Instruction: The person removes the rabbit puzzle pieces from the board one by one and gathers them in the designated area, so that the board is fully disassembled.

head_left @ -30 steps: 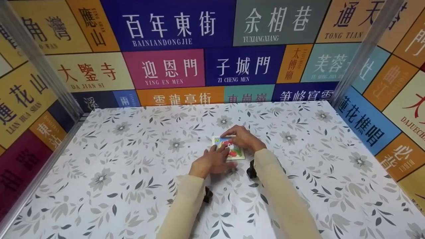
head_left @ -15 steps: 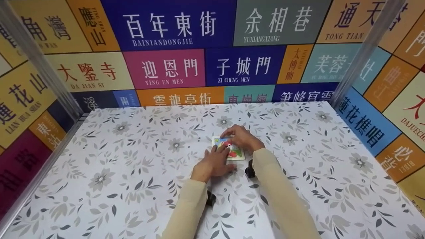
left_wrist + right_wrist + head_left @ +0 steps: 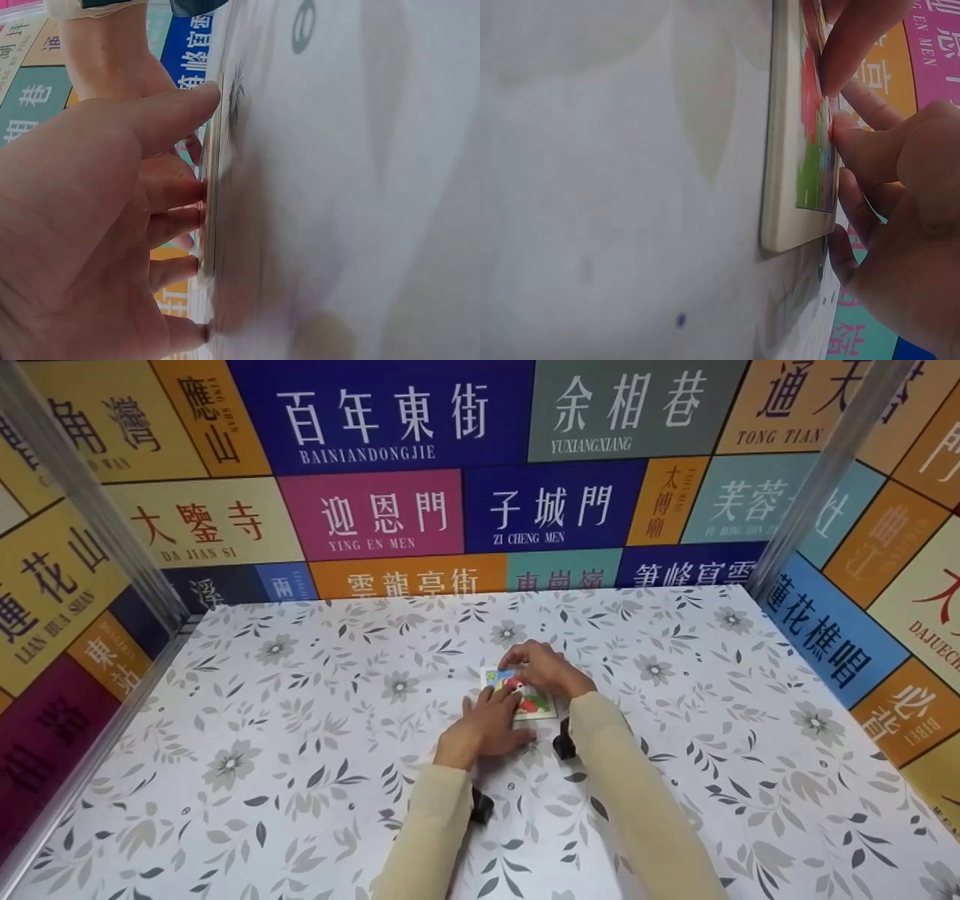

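A small square picture puzzle (image 3: 535, 705) lies flat on the table, a bright red, green and blue scene inside a pale frame (image 3: 786, 217). Thin seams cut its picture in the right wrist view. My left hand (image 3: 486, 727) lies across its near left part, fingers spread and fingertips on the picture, thumb out near the lower edge. My right hand (image 3: 546, 666) arches over the far right side. In the right wrist view its thumb (image 3: 849, 139) presses the picture while the other fingers bend down around the far edge. Both hands cover parts of the picture.
White cloth with grey flowers and leaves covers the table (image 3: 300, 772). Coloured panels with Chinese lettering (image 3: 390, 416) line the back and sides, with clear upright posts (image 3: 806, 472) at the corners. A black wrist device (image 3: 564, 741) sits under the right sleeve.
My left hand and forearm have shifted slightly to the right, its fingers still on the puzzle. The right hand keeps its place at the far edge, and the puzzle has barely moved.
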Demonstrator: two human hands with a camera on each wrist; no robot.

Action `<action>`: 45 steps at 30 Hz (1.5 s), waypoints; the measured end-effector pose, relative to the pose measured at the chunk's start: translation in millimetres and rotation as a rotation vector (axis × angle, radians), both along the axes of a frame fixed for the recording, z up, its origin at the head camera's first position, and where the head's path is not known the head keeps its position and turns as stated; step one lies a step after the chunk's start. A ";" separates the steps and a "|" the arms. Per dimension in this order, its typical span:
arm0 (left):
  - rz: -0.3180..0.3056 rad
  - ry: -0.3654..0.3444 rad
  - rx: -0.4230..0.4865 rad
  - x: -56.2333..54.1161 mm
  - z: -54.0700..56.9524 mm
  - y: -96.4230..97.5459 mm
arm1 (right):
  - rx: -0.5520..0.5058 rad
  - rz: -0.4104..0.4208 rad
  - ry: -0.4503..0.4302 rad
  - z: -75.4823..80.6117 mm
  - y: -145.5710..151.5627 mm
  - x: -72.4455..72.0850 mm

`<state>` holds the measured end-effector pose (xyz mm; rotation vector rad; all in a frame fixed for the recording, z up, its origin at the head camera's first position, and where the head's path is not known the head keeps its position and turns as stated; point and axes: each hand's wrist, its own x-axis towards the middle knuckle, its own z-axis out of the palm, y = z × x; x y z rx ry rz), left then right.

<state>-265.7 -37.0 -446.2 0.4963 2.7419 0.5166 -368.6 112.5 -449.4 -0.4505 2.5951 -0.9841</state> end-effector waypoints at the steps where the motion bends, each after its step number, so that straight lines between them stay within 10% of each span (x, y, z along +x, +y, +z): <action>1: -0.001 0.000 0.005 -0.2 0.3 -0.2 | 0.002 0.002 -0.001 0.4 0.2 -0.2; 34: -0.047 -0.046 0.036 -6.1 4.4 -9.5 | -0.190 -0.056 0.048 -5.9 -6.5 5.5; 45: -0.043 -0.028 0.018 -5.5 3.2 -7.0 | -0.204 -0.126 -0.055 -1.7 -9.0 3.3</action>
